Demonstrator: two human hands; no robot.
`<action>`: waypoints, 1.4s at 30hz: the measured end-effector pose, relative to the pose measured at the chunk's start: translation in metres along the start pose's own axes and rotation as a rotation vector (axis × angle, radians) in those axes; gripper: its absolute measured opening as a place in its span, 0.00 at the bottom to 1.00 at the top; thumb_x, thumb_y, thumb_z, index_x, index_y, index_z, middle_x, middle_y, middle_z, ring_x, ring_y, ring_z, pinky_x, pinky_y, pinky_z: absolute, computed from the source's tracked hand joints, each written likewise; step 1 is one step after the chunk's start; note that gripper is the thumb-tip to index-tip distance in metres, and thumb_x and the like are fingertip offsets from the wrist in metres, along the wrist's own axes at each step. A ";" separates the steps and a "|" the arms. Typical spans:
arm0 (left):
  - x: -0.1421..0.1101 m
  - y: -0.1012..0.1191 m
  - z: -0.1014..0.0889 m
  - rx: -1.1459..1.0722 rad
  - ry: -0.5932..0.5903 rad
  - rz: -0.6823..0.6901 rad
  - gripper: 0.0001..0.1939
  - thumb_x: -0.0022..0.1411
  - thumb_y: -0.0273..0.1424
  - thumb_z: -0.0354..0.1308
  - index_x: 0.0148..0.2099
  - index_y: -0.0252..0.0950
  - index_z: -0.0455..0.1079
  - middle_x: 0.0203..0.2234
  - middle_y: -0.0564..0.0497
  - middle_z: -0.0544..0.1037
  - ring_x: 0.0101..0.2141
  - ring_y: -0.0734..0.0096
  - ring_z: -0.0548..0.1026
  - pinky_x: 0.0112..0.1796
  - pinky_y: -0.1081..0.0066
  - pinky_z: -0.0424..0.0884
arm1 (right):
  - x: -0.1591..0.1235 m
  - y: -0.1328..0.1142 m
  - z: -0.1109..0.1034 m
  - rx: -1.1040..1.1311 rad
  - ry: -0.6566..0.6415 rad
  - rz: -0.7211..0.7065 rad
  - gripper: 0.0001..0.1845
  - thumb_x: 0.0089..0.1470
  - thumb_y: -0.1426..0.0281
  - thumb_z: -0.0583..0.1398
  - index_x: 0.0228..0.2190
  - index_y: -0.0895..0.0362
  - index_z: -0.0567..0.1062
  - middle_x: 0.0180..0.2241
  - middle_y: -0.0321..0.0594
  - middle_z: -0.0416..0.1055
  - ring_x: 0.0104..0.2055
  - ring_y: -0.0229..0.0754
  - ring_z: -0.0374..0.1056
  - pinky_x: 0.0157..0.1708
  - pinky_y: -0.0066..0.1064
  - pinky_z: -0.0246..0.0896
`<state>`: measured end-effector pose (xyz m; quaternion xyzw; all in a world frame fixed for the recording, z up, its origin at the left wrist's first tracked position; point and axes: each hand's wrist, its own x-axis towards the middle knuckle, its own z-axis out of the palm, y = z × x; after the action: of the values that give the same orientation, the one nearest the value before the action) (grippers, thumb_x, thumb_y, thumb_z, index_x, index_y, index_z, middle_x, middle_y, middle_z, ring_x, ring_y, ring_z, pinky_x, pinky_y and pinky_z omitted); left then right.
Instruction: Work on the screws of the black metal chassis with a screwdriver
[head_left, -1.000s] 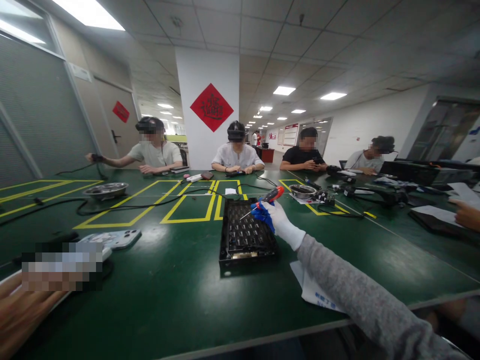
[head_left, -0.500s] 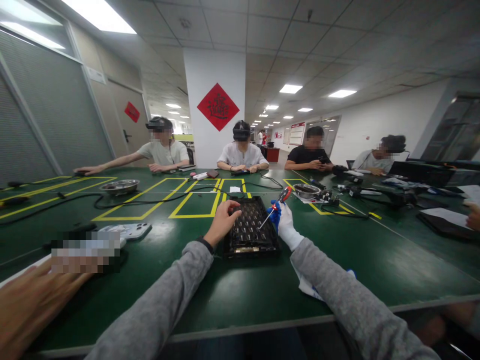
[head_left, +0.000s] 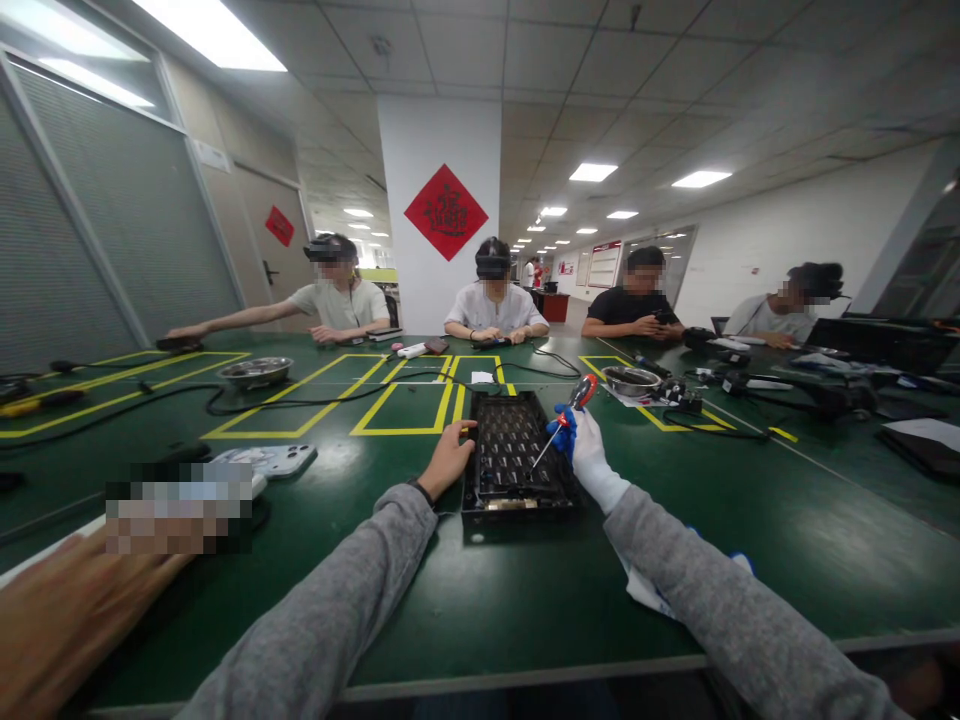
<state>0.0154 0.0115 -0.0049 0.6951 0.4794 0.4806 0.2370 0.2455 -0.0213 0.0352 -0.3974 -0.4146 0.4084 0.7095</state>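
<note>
A flat black casing [head_left: 517,420] with a patterned grid inside lies on the table in front of me. Along its lower end runs a pale metallic strip [head_left: 513,506]. My left hand [head_left: 448,460], bare, grips the casing's left edge with its fingers. My right hand [head_left: 589,450] wears a white glove with blue fingers and is closed round a screwdriver [head_left: 583,390] with a red and dark handle. The screwdriver's thin shaft slants down to the left, its tip over the lower right part of the casing; whether it touches is too small to tell.
A white and blue cloth [head_left: 649,585] lies under my right forearm. Metal bowls [head_left: 256,373] [head_left: 631,381], cables and a phone [head_left: 277,460] are on the green table [head_left: 420,630]. Another person's hand [head_left: 97,590] is close at left. Several people sit opposite.
My left hand has slid from over the casing's upper left to its left edge. My right hand still holds the screwdriver over the casing. The whole view has shifted slightly.
</note>
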 end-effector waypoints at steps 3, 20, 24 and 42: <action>-0.001 0.002 -0.001 0.011 0.007 -0.005 0.21 0.48 0.21 0.48 0.46 0.35 0.65 0.43 0.48 0.68 0.44 0.67 0.66 0.49 0.64 0.60 | -0.001 -0.001 0.000 -0.001 -0.012 -0.003 0.19 0.45 0.55 0.54 0.33 0.58 0.68 0.18 0.33 0.67 0.18 0.33 0.62 0.16 0.23 0.53; -0.002 0.004 -0.011 0.095 -0.032 0.052 0.19 0.46 0.20 0.45 0.41 0.36 0.69 0.41 0.49 0.70 0.46 0.66 0.65 0.51 0.63 0.58 | 0.001 -0.005 -0.002 0.014 -0.017 0.023 0.20 0.47 0.55 0.53 0.35 0.58 0.68 0.18 0.34 0.68 0.15 0.32 0.60 0.15 0.23 0.55; -0.002 0.003 -0.010 0.094 0.000 0.057 0.18 0.47 0.21 0.45 0.39 0.36 0.70 0.41 0.49 0.71 0.46 0.66 0.65 0.51 0.63 0.58 | 0.002 -0.007 -0.002 0.086 -0.066 0.085 0.19 0.47 0.56 0.55 0.34 0.59 0.68 0.19 0.37 0.70 0.15 0.33 0.61 0.15 0.24 0.55; -0.009 0.012 -0.008 0.130 0.049 0.094 0.15 0.49 0.23 0.44 0.31 0.37 0.73 0.35 0.50 0.73 0.45 0.65 0.66 0.50 0.63 0.58 | -0.006 -0.003 0.004 0.043 -0.204 0.117 0.19 0.45 0.57 0.57 0.34 0.59 0.69 0.21 0.37 0.71 0.18 0.35 0.64 0.15 0.24 0.57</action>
<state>0.0131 -0.0025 0.0040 0.7187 0.4820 0.4760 0.1568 0.2408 -0.0266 0.0379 -0.3619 -0.4520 0.4963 0.6469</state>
